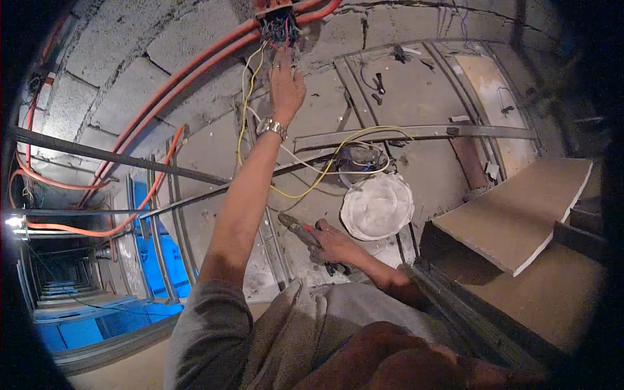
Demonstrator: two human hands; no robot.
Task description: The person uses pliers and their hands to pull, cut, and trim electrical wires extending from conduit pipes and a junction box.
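I've got the left hand (286,91) at the wires (279,29) packed in the red box (268,6), top centre of frame, seemingly raised to get at them; whether those fingers pinch or stand apart, I can't tell. Lower centre, the right hand's (335,245) fingers clamp a tool (294,225), perhaps keeping it handy, near a tub (378,205) topped white, lid or filling unclear.

Building site: block wall (104,55), metal framing (429,132)
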